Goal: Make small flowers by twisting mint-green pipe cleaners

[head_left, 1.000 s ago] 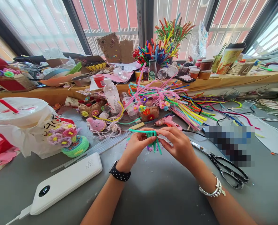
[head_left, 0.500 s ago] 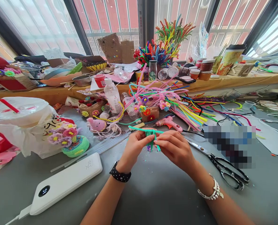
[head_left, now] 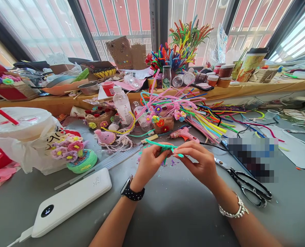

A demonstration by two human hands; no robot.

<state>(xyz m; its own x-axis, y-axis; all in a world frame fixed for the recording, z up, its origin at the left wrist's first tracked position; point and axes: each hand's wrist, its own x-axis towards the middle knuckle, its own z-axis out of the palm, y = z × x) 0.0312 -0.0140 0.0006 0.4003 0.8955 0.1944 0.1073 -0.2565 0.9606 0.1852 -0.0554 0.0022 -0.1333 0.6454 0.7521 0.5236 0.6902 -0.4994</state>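
Note:
Both my hands meet above the grey table [head_left: 173, 209] and pinch a teal pipe cleaner [head_left: 160, 145] that is wound into a small bundle. My left hand [head_left: 149, 164], with a black watch on its wrist, grips the bundle from the left, fingers closed. My right hand [head_left: 198, 162], with a silver bracelet, pinches the right end of the same pipe cleaner between thumb and fingertips. One straight end of the pipe cleaner sticks out up and to the left.
Black scissors [head_left: 247, 185] lie right of my right hand. A pink glue gun [head_left: 184, 134] and a heap of coloured pipe cleaners [head_left: 201, 118] lie behind. A white power bank [head_left: 70, 202] lies at left, with a crocheted flower pot [head_left: 76, 152] and a bagged drink cup [head_left: 24, 133].
The dangling teal ends seen earlier have been drawn up between my fingers. My right hand has shifted slightly right and turned; my left hand has rolled a little.

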